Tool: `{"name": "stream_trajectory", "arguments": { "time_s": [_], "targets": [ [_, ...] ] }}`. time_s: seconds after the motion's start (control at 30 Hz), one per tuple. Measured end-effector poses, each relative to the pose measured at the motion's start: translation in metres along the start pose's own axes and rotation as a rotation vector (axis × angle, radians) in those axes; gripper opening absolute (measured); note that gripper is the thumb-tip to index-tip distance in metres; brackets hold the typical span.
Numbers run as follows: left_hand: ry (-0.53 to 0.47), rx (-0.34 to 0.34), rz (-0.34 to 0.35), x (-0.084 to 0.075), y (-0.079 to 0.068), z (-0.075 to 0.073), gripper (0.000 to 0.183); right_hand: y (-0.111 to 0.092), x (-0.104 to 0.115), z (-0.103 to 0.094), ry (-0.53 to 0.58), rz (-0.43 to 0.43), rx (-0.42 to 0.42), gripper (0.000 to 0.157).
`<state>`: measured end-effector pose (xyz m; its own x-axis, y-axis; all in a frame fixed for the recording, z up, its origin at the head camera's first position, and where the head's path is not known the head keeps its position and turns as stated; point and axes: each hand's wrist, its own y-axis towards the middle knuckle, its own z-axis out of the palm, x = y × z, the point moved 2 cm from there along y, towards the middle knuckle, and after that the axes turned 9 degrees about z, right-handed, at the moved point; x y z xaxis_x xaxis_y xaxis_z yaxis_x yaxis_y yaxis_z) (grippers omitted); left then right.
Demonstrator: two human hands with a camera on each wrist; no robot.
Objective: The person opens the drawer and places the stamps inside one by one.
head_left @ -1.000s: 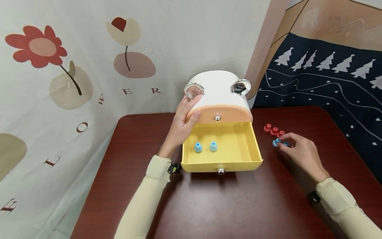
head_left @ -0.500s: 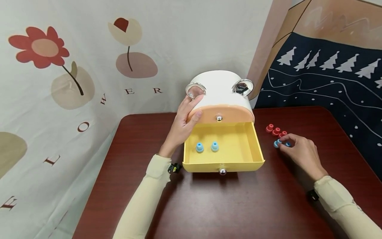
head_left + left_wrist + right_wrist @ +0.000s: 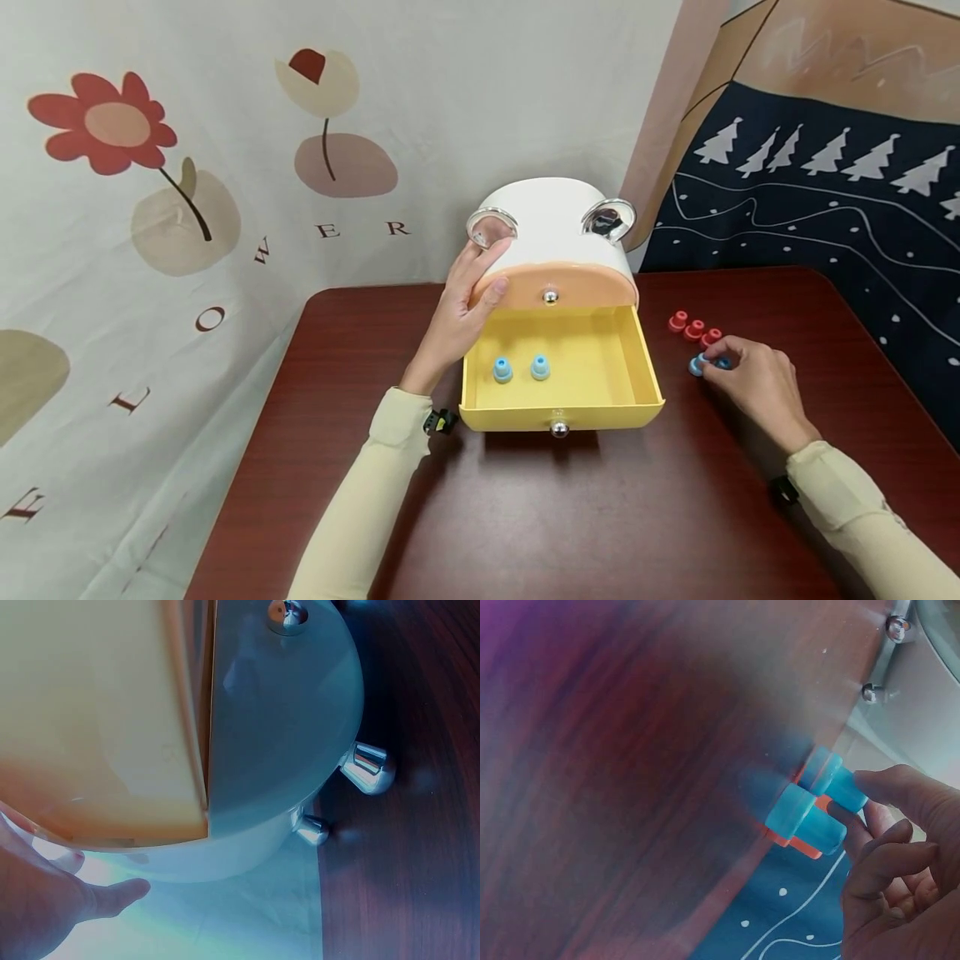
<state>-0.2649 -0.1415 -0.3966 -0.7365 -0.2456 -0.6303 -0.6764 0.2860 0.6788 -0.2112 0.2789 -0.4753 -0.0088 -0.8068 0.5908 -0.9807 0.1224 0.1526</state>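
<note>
A white mini drawer cabinet (image 3: 551, 208) with silver rounded ears stands on the table. Its yellow lower drawer (image 3: 600, 358) is pulled out, with two light-blue stepped plugs (image 3: 540, 367) upright inside, towards the left. My left hand (image 3: 459, 312) rests against the cabinet's left side, fingers by the ear and thumb on the orange upper drawer front (image 3: 592, 287). To the right of the cabinet, my right hand (image 3: 757, 383) pinches a blue stepped plug (image 3: 847, 789) between thumb and fingers, low at the tabletop. Another blue plug (image 3: 802, 817) stands beside it, partly hidden by the hand in the head view.
Three red plugs (image 3: 693, 331) stand in a slanted row just behind the right hand. The dark reddish wood table (image 3: 570, 517) backs onto a pale flower-print cloth (image 3: 420, 100) and a navy cloth with white trees (image 3: 817, 208).
</note>
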Motion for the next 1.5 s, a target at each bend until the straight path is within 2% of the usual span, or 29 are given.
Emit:
{"name": "stream_trajectory", "arguments": {
  "time_s": [0.17,0.27,0.4,0.63,0.77,0.97,1.1,1.23,1.37,1.5],
  "targets": [
    [-0.033,0.006,-0.024,-0.029,0.005,-0.003,0.050,-0.007,0.005,-0.008,0.011,-0.008,-0.039,0.011],
    [-0.038,0.010,-0.033,-0.038,0.005,-0.004,0.048,-0.012,0.011,-0.014,0.021,-0.007,-0.067,0.014],
    [-0.042,0.008,-0.036,-0.037,0.005,-0.004,0.048,-0.018,0.021,-0.021,0.044,-0.019,-0.104,0.015],
    [-0.003,0.012,-0.020,0.008,-0.001,0.005,0.052,-0.027,0.042,-0.035,0.127,-0.020,-0.162,0.015],
    [-0.015,-0.003,-0.010,0.002,0.001,0.006,0.053,-0.031,0.057,-0.042,0.173,-0.037,-0.196,0.015],
    [-0.030,-0.017,-0.021,-0.030,0.003,-0.004,0.048,-0.033,0.080,-0.047,0.254,-0.100,-0.202,0.015],
    [-0.031,0.001,-0.013,-0.040,0.007,-0.006,0.047,-0.034,0.091,-0.052,0.310,-0.138,-0.215,0.019],
    [-0.033,0.009,-0.007,-0.042,0.009,-0.005,0.048,-0.039,0.107,-0.055,0.355,-0.149,-0.224,0.020],
    [-0.022,0.009,-0.009,-0.039,0.007,-0.004,0.048,-0.050,0.134,-0.055,0.407,-0.165,-0.213,0.018],
    [0.006,0.006,-0.011,-0.021,0.001,-0.002,0.050,-0.054,0.149,-0.049,0.456,-0.207,-0.190,0.018]
  ]
}}
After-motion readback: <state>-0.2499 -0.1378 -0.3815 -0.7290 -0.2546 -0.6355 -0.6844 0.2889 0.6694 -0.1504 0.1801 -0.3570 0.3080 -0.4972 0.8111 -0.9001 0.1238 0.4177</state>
